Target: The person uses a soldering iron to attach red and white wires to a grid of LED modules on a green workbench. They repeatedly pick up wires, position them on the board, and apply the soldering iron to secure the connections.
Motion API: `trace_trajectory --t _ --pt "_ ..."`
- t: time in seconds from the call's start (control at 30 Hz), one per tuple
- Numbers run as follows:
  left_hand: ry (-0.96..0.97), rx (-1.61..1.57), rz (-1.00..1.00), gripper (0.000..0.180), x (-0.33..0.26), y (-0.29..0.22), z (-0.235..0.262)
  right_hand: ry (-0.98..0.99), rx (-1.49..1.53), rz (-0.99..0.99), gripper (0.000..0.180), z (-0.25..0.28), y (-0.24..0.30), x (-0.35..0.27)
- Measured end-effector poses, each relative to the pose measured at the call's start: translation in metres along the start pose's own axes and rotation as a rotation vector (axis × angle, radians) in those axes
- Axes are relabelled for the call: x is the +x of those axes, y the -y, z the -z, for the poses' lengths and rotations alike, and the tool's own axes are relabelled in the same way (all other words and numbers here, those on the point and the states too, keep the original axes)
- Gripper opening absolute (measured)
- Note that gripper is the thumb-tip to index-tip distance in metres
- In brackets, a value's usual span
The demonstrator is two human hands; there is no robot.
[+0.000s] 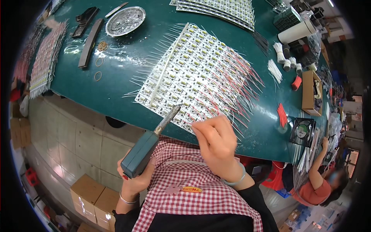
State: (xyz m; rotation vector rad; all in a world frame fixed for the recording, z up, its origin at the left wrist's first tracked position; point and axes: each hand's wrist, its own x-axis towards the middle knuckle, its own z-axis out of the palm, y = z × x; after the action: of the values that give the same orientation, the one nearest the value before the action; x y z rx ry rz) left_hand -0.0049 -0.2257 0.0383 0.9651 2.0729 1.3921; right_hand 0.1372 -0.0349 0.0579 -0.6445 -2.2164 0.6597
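**Soldering iron at the near edge of the LED panel**

From my remote seat, I see the left hand [133,181] wrapped tight around the teal handle of a soldering iron [152,143], fingers fully closed on it, with the metal tip reaching up and away from that hand to the near edge of the white LED strip panel [193,73]. The right hand [216,143] sits just beside the tip, fingers pinched together on something thin at the panel's edge (a wire or solder, I cannot tell which, it is too fine to make out). The panel lies flat on the green surface [127,58], beyond both hands, with white and red lead wires [247,77] fanning out past the right hand.

I judge the panel to be light, thin and somewhat flexible, its wires soft and easily bent, so it is best held down flat at a bare margin and not by the leads. The iron looks stiff and modest in weight; the insulated handle is the only safe place to hold it.

Further beyond the left hand rest a round metal dish [125,21] and some rubber bands [101,48]. Off past the right hand, another person [320,181] works.
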Motion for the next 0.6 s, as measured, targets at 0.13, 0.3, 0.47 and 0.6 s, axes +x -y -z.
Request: trace_trajectory --t 0.13,0.3,0.47,0.6 --pt "0.041 0.000 -0.013 0.019 -0.001 -0.005 0.003 0.026 -0.070 -0.049 0.015 -0.025 -0.021 -0.013" --pt "0.055 -0.088 0.006 0.021 -0.003 -0.003 0.002 0.041 -0.085 -0.095 0.014 -0.035 -0.029 -0.021" --pt "0.089 -0.060 0.023 0.022 -0.003 -0.004 0.002 0.048 -0.101 -0.110 0.013 -0.036 -0.030 -0.020" --pt "0.092 -0.049 0.005 0.020 -0.001 -0.005 0.001 0.042 -0.109 -0.108 0.013 -0.037 -0.031 -0.019"
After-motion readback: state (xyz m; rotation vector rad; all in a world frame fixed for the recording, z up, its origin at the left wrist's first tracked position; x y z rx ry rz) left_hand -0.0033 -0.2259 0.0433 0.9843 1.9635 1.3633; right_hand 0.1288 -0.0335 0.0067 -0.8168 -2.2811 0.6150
